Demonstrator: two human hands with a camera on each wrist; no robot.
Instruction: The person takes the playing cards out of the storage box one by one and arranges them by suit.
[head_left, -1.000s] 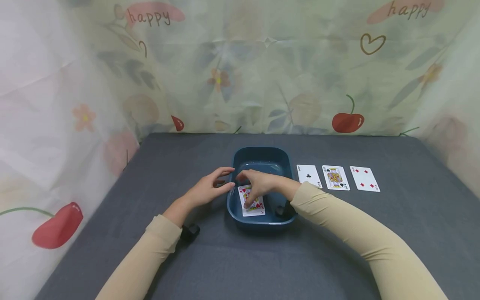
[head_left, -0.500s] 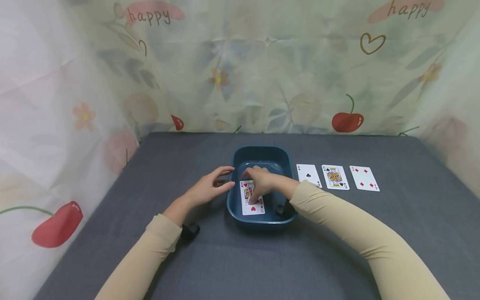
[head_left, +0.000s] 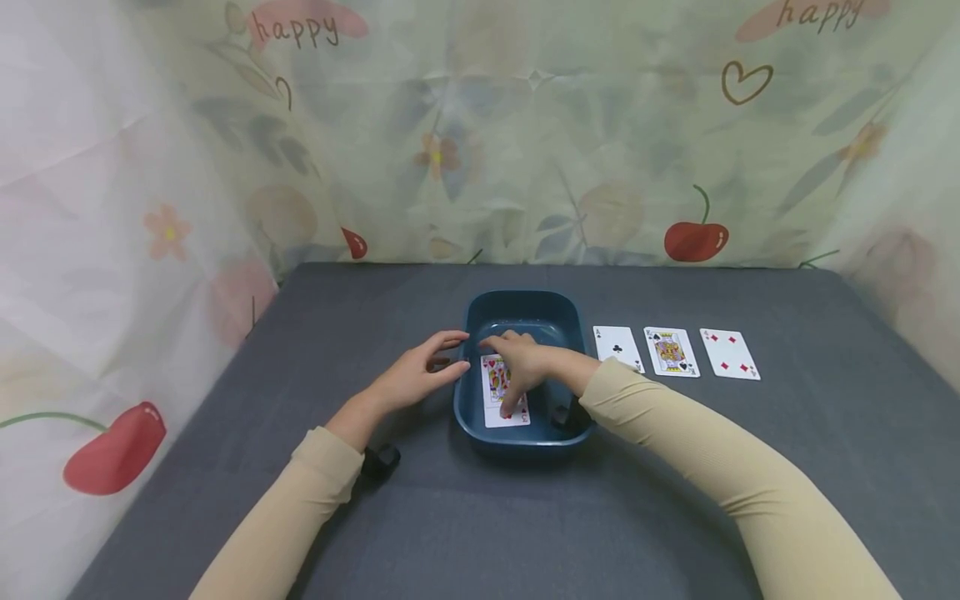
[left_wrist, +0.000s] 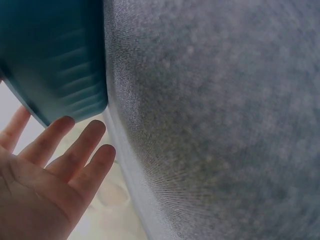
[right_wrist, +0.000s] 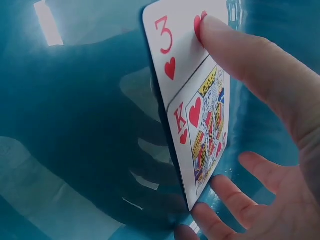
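Observation:
A dark blue tray (head_left: 525, 310) holds two overlapping playing cards near its left side: the king of hearts (head_left: 495, 381), and the three of hearts (right_wrist: 175, 47), showing along the king's near edge. My right hand (head_left: 527, 367) arches over them inside the tray. Its thumb presses on the three of hearts, while the fingertips reach the king's far edge in the right wrist view. Outside the tray's left wall, my left hand (head_left: 411, 377) has its fingers extended, with fingertips right at the rim. The left wrist view shows those fingers spread beside the ribbed wall.
Right of the tray, the ace of clubs (head_left: 617, 348), king of spades (head_left: 671, 352) and four of diamonds (head_left: 729, 354) lie face up in a row on the dark grey cloth (head_left: 480, 533). A patterned curtain (head_left: 525, 167) stands behind the table.
The king of hearts has slid away from me, uncovering the three of hearts beneath. My right thumb has gone from the king to the three. The left hand stays in place.

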